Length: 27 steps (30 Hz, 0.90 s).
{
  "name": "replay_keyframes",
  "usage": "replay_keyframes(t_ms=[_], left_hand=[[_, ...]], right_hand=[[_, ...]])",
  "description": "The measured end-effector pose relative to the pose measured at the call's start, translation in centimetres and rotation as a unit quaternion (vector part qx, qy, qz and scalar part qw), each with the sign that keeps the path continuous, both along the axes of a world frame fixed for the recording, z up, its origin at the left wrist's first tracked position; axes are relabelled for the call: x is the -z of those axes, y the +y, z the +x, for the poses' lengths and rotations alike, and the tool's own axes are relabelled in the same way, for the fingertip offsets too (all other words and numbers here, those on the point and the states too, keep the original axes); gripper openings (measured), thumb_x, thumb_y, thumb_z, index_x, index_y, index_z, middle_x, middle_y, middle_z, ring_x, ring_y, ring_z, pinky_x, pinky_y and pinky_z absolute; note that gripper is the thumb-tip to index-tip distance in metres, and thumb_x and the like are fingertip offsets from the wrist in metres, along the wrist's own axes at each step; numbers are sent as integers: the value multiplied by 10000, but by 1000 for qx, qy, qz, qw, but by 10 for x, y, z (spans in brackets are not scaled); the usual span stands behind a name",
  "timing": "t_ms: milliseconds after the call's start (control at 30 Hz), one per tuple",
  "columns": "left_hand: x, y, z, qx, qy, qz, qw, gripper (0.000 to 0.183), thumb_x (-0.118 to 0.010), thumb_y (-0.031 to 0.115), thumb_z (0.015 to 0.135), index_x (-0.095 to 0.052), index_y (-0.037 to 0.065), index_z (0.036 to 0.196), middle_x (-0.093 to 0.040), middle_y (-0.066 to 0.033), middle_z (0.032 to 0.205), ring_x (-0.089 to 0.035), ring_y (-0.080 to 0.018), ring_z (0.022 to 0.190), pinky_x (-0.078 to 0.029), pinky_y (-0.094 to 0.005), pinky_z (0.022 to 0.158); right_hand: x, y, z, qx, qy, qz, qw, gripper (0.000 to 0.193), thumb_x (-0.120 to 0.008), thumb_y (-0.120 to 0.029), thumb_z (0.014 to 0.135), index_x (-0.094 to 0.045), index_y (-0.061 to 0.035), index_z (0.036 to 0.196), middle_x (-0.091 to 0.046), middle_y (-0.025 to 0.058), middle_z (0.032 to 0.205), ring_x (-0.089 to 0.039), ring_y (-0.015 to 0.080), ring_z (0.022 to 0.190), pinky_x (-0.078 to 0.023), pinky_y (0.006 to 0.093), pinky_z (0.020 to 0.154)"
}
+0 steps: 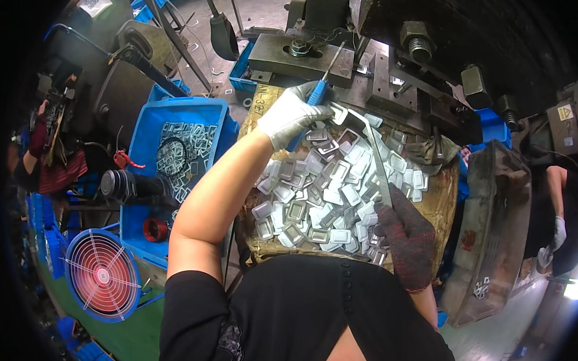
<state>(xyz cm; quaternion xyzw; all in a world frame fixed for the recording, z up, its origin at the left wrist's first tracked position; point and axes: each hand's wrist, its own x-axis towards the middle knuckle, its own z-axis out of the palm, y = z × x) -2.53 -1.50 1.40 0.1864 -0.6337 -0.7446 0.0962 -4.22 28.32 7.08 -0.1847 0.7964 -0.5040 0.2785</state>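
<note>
My left hand (290,118), in a white glove, is closed round the blue handle of a thin-shafted tool that looks like a screwdriver (317,92). Its metal shaft points up and away toward the machine. At that hand's fingertips is a small rectangular metal part (338,113); whether the fingers grip it, I cannot tell. My right hand (411,239), in a dark red and black glove, is closed on long metal tweezers (380,164). Their bent tip reaches to that part. Below lies a heap of similar silvery frame-shaped parts (330,182) on a brown-covered worktable (252,233).
Beyond the table stands a press with a heavy steel block (268,55) and large bolts (418,42). Left are a blue bin (131,219) of thin metal frames and a round fan (102,274). A metal trough (491,219) and another person's gloved hand (558,233) are at right.
</note>
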Motion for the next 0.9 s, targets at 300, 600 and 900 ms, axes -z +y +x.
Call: replay_keyframes(t_ms=[300,600,900], left_hand=[[-4,-4,-20,81,-38,-119,989,361,-732,143,837,-619,25,1159,-678,-49,937,-636,-107,818,-521,-256,751],[-58,-9,-105,205,-240,-628,712,296,-604,229,839,-706,5,1004,-691,-198,1051,-682,-320,962,-540,-410,818],[-14,-11,-94,-18,-171,-560,811,249,-607,238,856,-695,29,960,-696,-209,929,-687,-345,883,-543,-420,788]], right_hand=[[6,-1,-7,-10,-31,11,999,410,-611,-124,931,-554,-8,1321,-691,56,955,-590,73,690,-476,228,621],[0,1,-38,176,41,40,983,438,-643,-202,898,-587,-89,1317,-683,34,910,-587,72,648,-451,214,532],[3,-31,-59,175,71,12,982,374,-640,-196,926,-608,-91,1283,-648,2,869,-563,59,650,-455,224,563]])
